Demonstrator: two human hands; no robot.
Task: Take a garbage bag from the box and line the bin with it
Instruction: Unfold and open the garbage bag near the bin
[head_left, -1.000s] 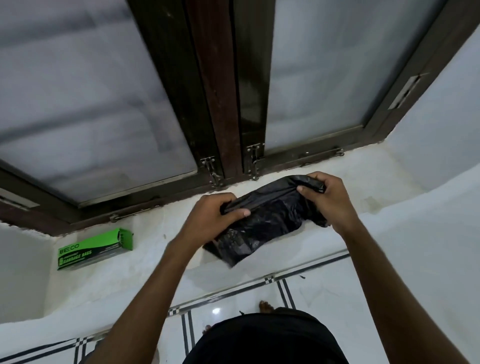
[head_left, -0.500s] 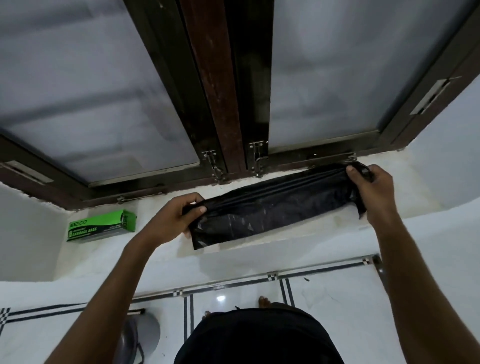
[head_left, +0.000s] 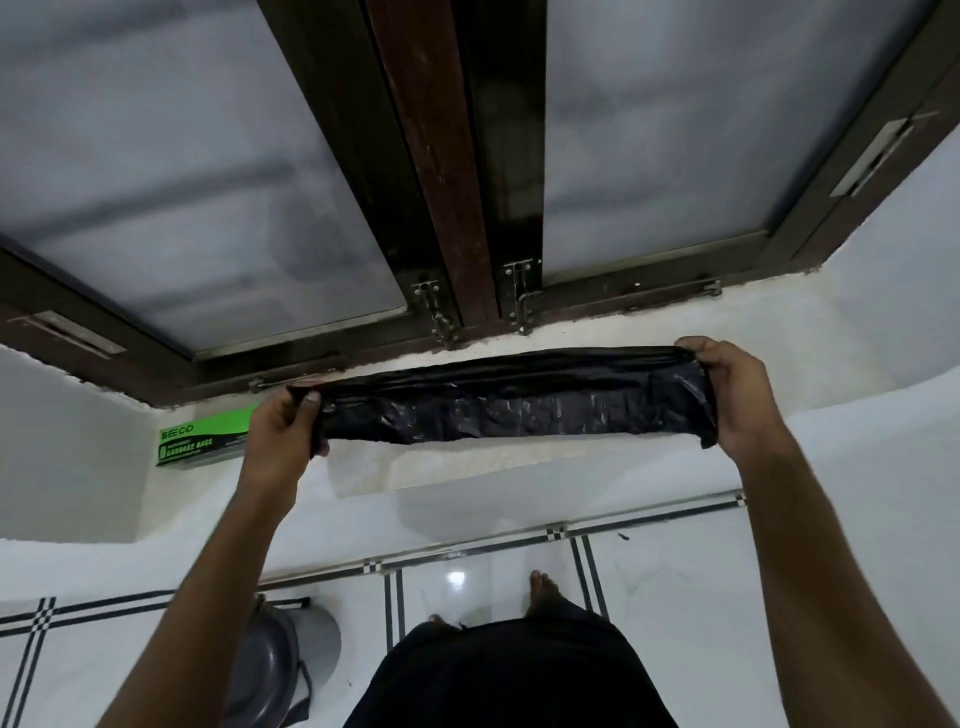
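Observation:
A black garbage bag (head_left: 511, 400) is stretched out into a long, folded strip above the white window sill. My left hand (head_left: 283, 436) pinches its left end and my right hand (head_left: 735, 389) grips its right end. The green garbage bag box (head_left: 200, 441) lies on the sill at the left, partly hidden behind my left hand. The grey bin (head_left: 283, 670) stands on the floor at the lower left, below my left forearm, with its handle hanging at the side.
A dark-framed window (head_left: 457, 208) with frosted panes and metal latches rises just behind the sill (head_left: 571, 462). White floor tiles (head_left: 675, 597) with black lines lie below. My bare feet (head_left: 540, 592) and dark clothing show at the bottom centre.
My hands have moved apart, pulling the crumpled bag out into a long flat strip. The view has tilted down, bringing the bin into sight at the lower left.

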